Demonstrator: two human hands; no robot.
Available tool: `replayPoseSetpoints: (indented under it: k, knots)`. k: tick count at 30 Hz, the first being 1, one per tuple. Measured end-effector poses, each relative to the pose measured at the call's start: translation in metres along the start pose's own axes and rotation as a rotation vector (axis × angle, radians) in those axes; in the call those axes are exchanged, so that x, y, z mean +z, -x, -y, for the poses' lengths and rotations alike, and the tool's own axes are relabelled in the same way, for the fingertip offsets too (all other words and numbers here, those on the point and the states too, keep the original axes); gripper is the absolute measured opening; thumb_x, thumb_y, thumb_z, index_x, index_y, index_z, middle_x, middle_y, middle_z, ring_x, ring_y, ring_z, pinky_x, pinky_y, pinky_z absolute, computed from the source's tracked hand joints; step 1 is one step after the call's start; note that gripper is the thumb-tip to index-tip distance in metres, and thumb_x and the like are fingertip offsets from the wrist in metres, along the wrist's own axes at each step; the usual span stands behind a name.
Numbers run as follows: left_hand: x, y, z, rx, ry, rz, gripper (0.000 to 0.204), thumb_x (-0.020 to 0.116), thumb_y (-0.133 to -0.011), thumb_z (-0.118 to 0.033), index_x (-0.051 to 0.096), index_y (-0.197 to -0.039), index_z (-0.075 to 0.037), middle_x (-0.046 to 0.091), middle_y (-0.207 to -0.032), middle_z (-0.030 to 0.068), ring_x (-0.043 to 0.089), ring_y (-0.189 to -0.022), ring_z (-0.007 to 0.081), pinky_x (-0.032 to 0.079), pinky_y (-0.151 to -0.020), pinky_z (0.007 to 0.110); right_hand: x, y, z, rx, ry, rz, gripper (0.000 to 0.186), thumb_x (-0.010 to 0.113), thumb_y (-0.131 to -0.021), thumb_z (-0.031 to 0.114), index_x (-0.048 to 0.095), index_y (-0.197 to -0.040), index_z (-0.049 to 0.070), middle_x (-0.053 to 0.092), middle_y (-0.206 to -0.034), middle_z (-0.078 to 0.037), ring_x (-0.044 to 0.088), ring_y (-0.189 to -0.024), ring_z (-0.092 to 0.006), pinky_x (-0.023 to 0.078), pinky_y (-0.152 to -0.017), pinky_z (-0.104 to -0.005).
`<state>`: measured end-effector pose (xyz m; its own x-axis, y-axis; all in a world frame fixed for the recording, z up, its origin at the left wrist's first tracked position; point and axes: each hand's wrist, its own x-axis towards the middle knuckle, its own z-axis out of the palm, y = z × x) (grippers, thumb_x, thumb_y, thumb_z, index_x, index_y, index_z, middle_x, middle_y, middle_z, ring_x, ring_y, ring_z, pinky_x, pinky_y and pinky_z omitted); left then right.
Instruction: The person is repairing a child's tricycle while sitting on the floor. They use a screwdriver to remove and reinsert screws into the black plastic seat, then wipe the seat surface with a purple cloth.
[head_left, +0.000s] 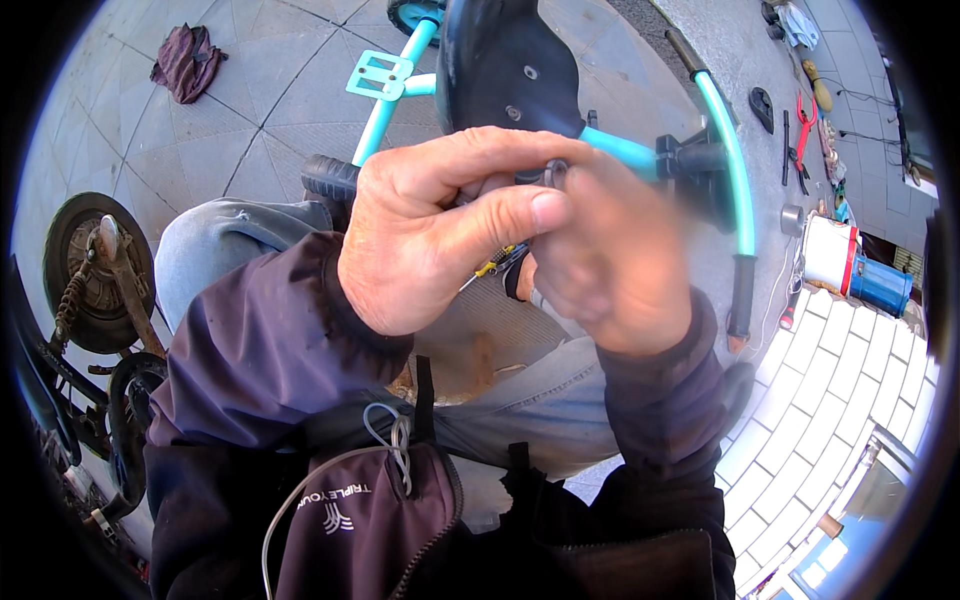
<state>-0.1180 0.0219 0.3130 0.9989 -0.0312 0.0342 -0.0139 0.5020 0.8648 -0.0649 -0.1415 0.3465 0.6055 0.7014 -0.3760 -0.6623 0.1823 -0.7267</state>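
My left hand [425, 225] is closed in a pinch, its thumb and forefinger around a small round dark metal piece [555, 173]. Whether that piece is a nut or a bolt end, I cannot tell. Right against it is my right hand [640, 265], smeared by motion, with its fingers bent toward the same piece. Just beyond both hands stands a teal child's tricycle [625, 150] with a black seat [510, 70]. Below the hands, a yellow-handled tool [495, 262] shows in part, low near my foot.
Teal handlebars [738, 150] with black grips rise at right. Pliers with red handles [803, 130] and other tools lie along the far right. A blue and white bucket [850, 265] stands near them. Bicycle parts [100, 270] crowd the left; a dark cloth [187, 63] lies far left.
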Motion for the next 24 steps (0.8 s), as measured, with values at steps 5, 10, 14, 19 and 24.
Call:
replayPoseSetpoints:
  k: [5, 10, 14, 19, 24]
  knots:
    - [-0.002, 0.0, -0.002, 0.059, -0.057, 0.003, 0.03, 0.061, -0.094, -0.012, 0.062, -0.12, 0.001, 0.056, -0.071, -0.0039, 0.041, -0.056, 0.0006, 0.029, -0.049, 0.017, 0.005, -0.002, 0.0, 0.024, -0.04, -0.013, 0.019, 0.05, -0.102, 0.022, 0.059, -0.108, 0.006, 0.052, -0.069, 0.001, 0.039, -0.048, -0.0027, 0.032, -0.043, -0.017]
    - [-0.004, -0.006, 0.001, -0.044, -0.103, -0.031, 0.03, 0.055, -0.097, -0.013, 0.06, -0.123, 0.002, 0.053, -0.069, -0.0044, 0.036, -0.053, 0.0003, 0.027, -0.048, 0.018, 0.006, -0.008, -0.001, -0.044, 0.097, -0.143, 0.02, 0.052, -0.101, 0.023, 0.061, -0.099, 0.005, 0.052, -0.069, 0.001, 0.039, -0.049, -0.002, 0.031, -0.043, -0.0172]
    - [-0.004, -0.007, 0.002, -0.1, 0.091, -0.073, 0.031, 0.052, -0.099, -0.014, 0.059, -0.126, 0.0, 0.05, -0.065, -0.0046, 0.032, -0.05, 0.0019, 0.024, -0.047, 0.02, 0.006, -0.01, 0.002, -0.106, 0.257, -0.163, 0.02, 0.054, -0.1, 0.024, 0.061, -0.095, 0.006, 0.051, -0.066, 0.002, 0.039, -0.049, -0.0021, 0.031, -0.042, -0.0175]
    - [-0.008, -0.005, 0.007, -0.096, -0.022, -0.138, 0.026, 0.055, -0.098, -0.014, 0.064, -0.118, 0.0, 0.05, -0.064, -0.0043, 0.035, -0.051, 0.0026, 0.027, -0.048, 0.02, 0.01, -0.009, 0.006, -0.08, 0.338, -0.26, 0.022, 0.056, -0.099, 0.025, 0.061, -0.09, 0.005, 0.053, -0.067, 0.002, 0.044, -0.052, -0.0022, 0.035, -0.045, -0.0174]
    - [-0.008, -0.007, 0.006, -0.143, -0.049, -0.202, 0.017, 0.061, -0.094, -0.014, 0.067, -0.103, -0.001, 0.051, -0.065, -0.0042, 0.037, -0.052, 0.003, 0.029, -0.049, 0.02, 0.014, -0.012, 0.002, -0.237, 0.641, -0.379, 0.024, 0.058, -0.098, 0.025, 0.062, -0.086, 0.005, 0.056, -0.068, 0.001, 0.049, -0.058, -0.0025, 0.039, -0.051, -0.0172]
